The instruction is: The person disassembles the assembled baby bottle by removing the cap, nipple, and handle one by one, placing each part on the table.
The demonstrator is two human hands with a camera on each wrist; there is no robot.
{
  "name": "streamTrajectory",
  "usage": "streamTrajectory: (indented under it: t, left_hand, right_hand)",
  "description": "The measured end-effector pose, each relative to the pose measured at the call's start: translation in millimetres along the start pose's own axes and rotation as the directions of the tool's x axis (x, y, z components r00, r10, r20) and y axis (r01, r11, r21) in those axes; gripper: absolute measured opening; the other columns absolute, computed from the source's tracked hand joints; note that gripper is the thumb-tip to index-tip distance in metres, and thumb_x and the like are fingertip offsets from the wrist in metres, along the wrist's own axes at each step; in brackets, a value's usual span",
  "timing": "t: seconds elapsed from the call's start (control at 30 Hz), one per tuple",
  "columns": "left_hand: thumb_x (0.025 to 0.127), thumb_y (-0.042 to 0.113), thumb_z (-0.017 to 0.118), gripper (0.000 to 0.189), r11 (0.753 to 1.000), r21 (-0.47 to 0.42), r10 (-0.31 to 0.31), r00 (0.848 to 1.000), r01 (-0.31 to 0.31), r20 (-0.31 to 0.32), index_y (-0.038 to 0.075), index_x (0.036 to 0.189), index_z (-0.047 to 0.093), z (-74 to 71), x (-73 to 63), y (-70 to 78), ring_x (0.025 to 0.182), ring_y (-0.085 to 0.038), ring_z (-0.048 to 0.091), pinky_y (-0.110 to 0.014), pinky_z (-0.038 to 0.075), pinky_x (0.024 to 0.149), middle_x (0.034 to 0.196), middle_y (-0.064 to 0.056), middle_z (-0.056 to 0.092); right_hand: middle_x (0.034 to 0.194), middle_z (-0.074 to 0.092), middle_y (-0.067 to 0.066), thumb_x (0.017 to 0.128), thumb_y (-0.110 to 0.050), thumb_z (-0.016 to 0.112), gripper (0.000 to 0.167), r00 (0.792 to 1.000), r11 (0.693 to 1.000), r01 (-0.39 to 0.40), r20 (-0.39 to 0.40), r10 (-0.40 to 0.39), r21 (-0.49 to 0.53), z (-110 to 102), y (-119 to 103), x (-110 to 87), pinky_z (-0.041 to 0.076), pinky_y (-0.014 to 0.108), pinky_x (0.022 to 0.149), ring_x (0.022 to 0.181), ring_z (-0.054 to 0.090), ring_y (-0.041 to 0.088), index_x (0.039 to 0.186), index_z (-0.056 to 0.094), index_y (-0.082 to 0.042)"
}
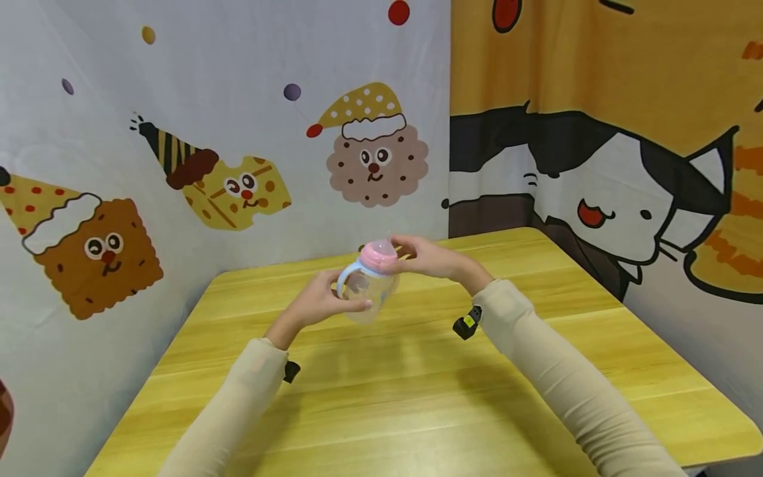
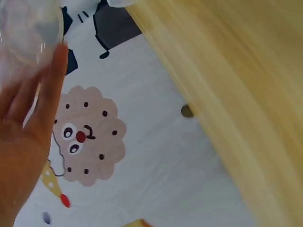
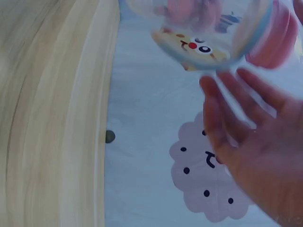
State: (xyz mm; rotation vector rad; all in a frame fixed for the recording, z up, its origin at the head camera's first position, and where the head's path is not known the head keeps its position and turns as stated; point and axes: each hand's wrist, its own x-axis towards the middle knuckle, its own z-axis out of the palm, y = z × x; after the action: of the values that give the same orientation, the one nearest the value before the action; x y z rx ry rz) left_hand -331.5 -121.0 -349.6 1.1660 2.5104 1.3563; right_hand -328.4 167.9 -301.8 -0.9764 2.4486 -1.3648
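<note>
Left hand (image 1: 318, 298) grips a clear plastic bottle with a pink collar and pale-blue handle (image 1: 371, 298), thumb across the front, other fingers mostly hidden behind it. Right hand (image 1: 432, 257) is curved at the pink collar (image 1: 375, 256); can't tell if it's pinching or just touching. Right wrist view shows its fingers partly spread, tips by the rim, bottle blurred and cut off at top. Left wrist view only catches part of the bottle, top-left corner. Bottle is tilted, held above the yellow wood-grain table (image 1: 357, 411). Lower body blends into the tabletop. Translucent dome on top is faint. Bottle contents: can't make out; background print shows through the wall.
</note>
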Motion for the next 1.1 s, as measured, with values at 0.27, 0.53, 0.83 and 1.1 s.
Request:
streamTrajectory:
  t: [0.27, 0.53, 0.83, 1.1]
  left_hand:
    - [0.085, 0.036, 0.091, 0.055, 0.980, 0.194, 0.073, 0.978, -0.034, -0.198, 0.016, 0.133, 0.072, 5.0, 10.3, -0.5, 0.082, -0.017, 0.071, -0.030, 0.062, 0.064, 0.108, -0.003, 0.077]
    - [0.084, 0.039, 0.092, 0.053, 0.960, 0.279, 0.094, 0.976, -0.037, -0.194, 0.017, 0.129, 0.073, 9.0, 8.4, -7.9, 0.078, -0.013, 0.071, -0.028, 0.061, 0.063, 0.100, -0.001, 0.077]
    - [0.083, 0.039, 0.093, 0.052, 0.939, 0.341, 0.125, 0.975, -0.056, -0.185, 0.013, 0.124, 0.075, 10.7, 10.6, -8.2, 0.079, -0.022, 0.070, -0.030, 0.058, 0.063, 0.096, -0.001, 0.076]
    - [0.084, 0.039, 0.092, 0.047, 0.967, 0.253, 0.060, 0.984, -0.017, -0.165, 0.019, 0.123, 0.075, 8.0, 6.9, -7.8, 0.077, -0.016, 0.068, -0.030, 0.060, 0.064, 0.097, 0.000, 0.075]
  right_hand:
    - [0.124, 0.066, 0.008, 0.100, -0.067, 0.057, 0.064, 0.934, 0.985, -0.167, -0.312, 0.171, 0.043, 11.5, -3.5, 5.5, 0.052, 0.045, 0.095, 0.113, 0.063, 0.031, 0.135, 0.066, -0.014]
    - [0.101, 0.060, 0.009, 0.076, -0.096, 0.059, 0.093, 0.805, 0.915, -0.402, -0.481, 0.347, -0.013, 23.0, -17.3, 10.8, 0.047, 0.041, 0.076, 0.090, 0.055, 0.025, 0.107, 0.062, -0.008]
    - [0.112, 0.070, 0.011, 0.076, -0.091, 0.067, 0.089, 0.818, 0.898, -0.435, -0.445, 0.364, -0.065, 27.3, -19.7, 15.5, 0.053, 0.042, 0.078, 0.097, 0.061, 0.028, 0.110, 0.068, -0.008]
    - [0.088, 0.060, 0.007, 0.081, -0.075, 0.076, 0.069, 0.853, 0.914, -0.391, -0.415, 0.316, -0.107, 25.8, -24.4, 17.1, 0.042, 0.034, 0.064, 0.079, 0.053, 0.022, 0.094, 0.063, -0.009]
